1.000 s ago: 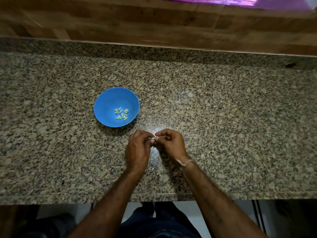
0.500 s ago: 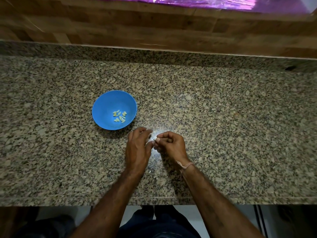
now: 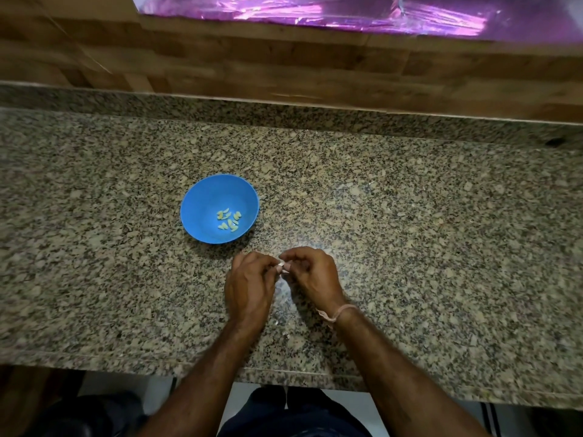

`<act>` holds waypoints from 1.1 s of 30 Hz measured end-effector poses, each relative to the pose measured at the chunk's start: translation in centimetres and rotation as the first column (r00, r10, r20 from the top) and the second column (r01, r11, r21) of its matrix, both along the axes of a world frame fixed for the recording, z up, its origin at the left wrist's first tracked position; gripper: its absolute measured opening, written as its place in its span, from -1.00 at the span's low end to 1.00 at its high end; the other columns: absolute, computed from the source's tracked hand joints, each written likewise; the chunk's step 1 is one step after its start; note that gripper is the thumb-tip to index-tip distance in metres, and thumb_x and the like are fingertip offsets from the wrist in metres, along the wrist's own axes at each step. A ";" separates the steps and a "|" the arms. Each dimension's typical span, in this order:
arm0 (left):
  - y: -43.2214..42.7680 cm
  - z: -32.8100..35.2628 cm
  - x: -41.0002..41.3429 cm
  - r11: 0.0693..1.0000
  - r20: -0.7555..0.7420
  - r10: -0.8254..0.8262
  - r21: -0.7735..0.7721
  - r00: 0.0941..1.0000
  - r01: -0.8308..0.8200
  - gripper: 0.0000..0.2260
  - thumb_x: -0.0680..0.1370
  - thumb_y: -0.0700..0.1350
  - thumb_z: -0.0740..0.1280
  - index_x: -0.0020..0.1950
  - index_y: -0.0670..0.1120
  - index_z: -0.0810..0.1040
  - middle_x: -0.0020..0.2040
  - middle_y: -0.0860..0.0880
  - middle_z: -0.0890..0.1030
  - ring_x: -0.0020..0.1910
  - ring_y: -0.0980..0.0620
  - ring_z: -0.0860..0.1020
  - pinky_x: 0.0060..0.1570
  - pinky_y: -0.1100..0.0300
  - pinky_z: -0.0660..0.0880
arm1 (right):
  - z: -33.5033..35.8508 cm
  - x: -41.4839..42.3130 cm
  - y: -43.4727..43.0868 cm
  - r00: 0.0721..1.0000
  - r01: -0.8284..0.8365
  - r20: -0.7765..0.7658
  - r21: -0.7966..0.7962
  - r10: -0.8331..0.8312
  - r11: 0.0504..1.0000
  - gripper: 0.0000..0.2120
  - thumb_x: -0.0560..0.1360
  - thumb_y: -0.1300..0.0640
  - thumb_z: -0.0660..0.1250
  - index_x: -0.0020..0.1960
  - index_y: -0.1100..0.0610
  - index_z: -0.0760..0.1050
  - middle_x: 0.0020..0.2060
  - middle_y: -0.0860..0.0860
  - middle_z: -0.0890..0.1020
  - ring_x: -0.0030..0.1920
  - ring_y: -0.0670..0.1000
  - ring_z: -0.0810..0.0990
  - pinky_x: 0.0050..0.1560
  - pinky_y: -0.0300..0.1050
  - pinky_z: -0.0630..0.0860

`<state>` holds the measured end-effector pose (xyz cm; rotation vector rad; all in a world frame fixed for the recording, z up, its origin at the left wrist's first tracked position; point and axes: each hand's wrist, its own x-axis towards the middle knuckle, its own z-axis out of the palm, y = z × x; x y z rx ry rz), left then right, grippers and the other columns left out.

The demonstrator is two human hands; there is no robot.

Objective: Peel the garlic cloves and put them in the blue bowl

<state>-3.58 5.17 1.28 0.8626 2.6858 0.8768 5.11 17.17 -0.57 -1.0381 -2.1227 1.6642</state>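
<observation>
At a granite counter (image 3: 410, 231), we are working one small garlic clove (image 3: 283, 266) just above the stone, near the blue bowl (image 3: 205, 200) where several peeled cloves (image 3: 229, 220) are lying. Our left grip (image 3: 249, 285) and right grip (image 3: 312, 275) are both pinching the clove between curled fingertips. To our eye, this is the peeling step. We should be steadying with the left and picking at a loose edge with the right.

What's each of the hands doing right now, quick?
Left hand: closed, pinching the garlic clove.
Right hand: closed, pinching the same garlic clove.
</observation>
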 end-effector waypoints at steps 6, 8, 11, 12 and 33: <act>0.3 0.9 0.4 1.000 0.002 0.007 0.018 1.000 -0.007 -0.92 0.55 -0.15 0.43 -0.02 0.02 0.68 -0.08 0.12 0.62 -0.02 0.11 0.38 -0.20 0.16 0.24 | 1.0 1.1 0.4 0.992 -0.047 -0.120 -0.064 0.039 0.997 -0.95 0.52 0.17 0.55 -0.03 0.13 0.71 -0.14 -0.02 0.76 -0.06 -0.01 0.75 0.06 0.05 0.69; 0.4 1.1 0.4 1.000 -0.018 -0.012 0.013 1.000 0.012 -0.91 0.54 -0.16 0.43 -0.03 0.03 0.68 -0.08 0.15 0.60 -0.04 0.11 0.37 -0.16 0.14 0.25 | 1.5 1.6 0.4 0.985 -0.058 -0.164 -0.085 0.044 0.995 -0.95 0.54 0.18 0.53 -0.02 0.14 0.72 -0.13 -0.02 0.77 -0.06 -0.01 0.75 0.05 0.01 0.70; 0.4 1.5 0.5 0.994 -0.116 -0.113 -0.017 0.987 0.111 -0.89 0.51 -0.19 0.48 -0.08 0.02 0.65 -0.13 0.15 0.58 -0.05 0.06 0.39 -0.06 0.08 0.30 | 1.9 2.1 0.7 0.985 -0.071 -0.168 -0.138 0.047 0.988 -0.93 0.53 0.17 0.54 -0.02 0.16 0.72 -0.13 0.01 0.77 -0.06 0.02 0.76 0.03 -0.04 0.70; 0.4 1.8 0.6 0.988 -0.163 -0.155 -0.046 0.974 0.149 -0.88 0.50 -0.20 0.49 -0.10 0.01 0.64 -0.15 0.13 0.56 -0.06 0.02 0.41 -0.06 0.07 0.31 | 1.8 2.3 0.8 0.987 -0.071 -0.155 -0.183 0.043 0.981 -0.94 0.53 0.19 0.54 -0.03 0.18 0.72 -0.13 0.04 0.77 -0.06 0.06 0.76 0.03 -0.02 0.70; -3.2 -0.8 5.1 0.988 0.283 -0.002 0.148 0.959 -0.042 -0.92 0.61 -0.10 0.42 -0.08 0.04 0.62 -0.14 0.14 0.63 -0.15 0.20 0.58 -0.20 0.08 0.56 | 0.2 6.6 -2.6 0.993 -0.003 -0.102 -0.535 -0.061 0.845 -0.81 0.52 0.12 0.56 0.02 0.25 0.71 -0.07 0.28 0.74 -0.01 0.40 0.69 0.13 0.33 0.61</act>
